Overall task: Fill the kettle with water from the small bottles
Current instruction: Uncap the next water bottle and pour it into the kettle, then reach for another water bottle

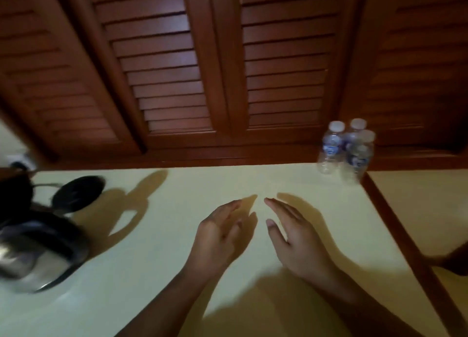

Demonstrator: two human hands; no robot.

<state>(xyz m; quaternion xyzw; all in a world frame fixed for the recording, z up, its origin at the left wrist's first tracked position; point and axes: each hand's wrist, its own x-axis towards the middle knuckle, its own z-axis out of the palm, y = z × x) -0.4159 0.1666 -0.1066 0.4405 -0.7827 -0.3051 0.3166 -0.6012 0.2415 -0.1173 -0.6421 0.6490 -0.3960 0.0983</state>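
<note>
A steel kettle with a black handle [38, 248] stands at the left edge of the pale tabletop [157, 235], blurred. Its round black base [78, 193] lies just behind it. Three small clear water bottles with white caps [345, 152] stand together at the table's back right corner. My left hand [217, 238] and my right hand [293, 238] hover over the middle of the table, palms facing each other, fingers straight, holding nothing. Both are well away from the kettle and the bottles.
Brown louvred wooden doors [228, 70] rise right behind the table. A dark wooden strip [405, 235] borders the table's right side, with another pale surface beyond it. A dark object [453, 260] pokes in at the right edge.
</note>
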